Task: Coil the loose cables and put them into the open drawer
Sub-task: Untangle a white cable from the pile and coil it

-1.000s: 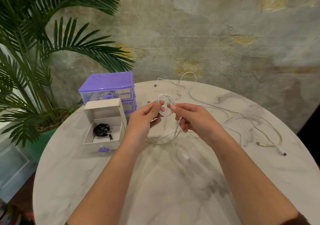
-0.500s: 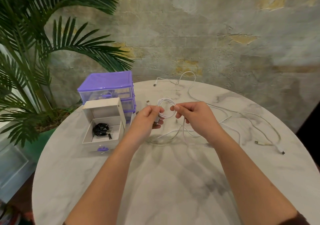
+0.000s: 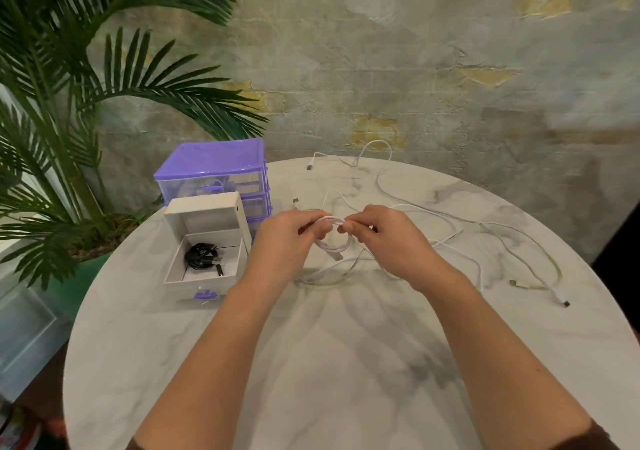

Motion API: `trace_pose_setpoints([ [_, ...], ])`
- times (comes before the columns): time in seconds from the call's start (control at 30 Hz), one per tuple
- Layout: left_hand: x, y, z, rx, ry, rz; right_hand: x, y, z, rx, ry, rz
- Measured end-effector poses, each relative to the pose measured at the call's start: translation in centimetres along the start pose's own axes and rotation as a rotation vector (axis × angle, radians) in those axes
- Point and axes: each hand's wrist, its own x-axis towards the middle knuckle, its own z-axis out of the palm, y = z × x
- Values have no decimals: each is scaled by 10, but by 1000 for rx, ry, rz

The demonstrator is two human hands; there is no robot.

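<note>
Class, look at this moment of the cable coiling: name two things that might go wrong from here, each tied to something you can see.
1. Both hands, left hand and right hand, pinch a small white coil whose tail runs into other loose cables on the table; winding on may drag or snag them.
2. The drawer already holds a black cable, so the white coil may spring open when put in.

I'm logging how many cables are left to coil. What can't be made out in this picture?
- White cables, head view: strands cross and overlap on the table, so their number is unclear.
- Coil: partly hidden by the left hand and right hand, loops uncountable.
- Purple organizer: contents blurred behind translucent fronts.
- Drawer: black cable too small to tell its plugs.
</note>
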Motion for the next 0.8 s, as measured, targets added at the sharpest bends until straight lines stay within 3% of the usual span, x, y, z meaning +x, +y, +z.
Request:
trace_pose_setpoints([
  [0.23, 0, -1, 0, 131, 64, 14, 1, -1, -1, 124, 25, -75],
  [0.4, 1, -2, -5, -75, 171, -120, 4, 7, 1, 53, 85, -62],
  [0.63, 1, 4, -8, -307, 181, -214, 6, 25, 7, -211, 121, -88],
  [0.73, 1, 5, -9, -343, 178, -222, 7, 29, 7, -356, 57, -90],
  [0.8, 0, 6, -9, -360, 179, -227, 8, 29, 7, -299, -16, -58],
])
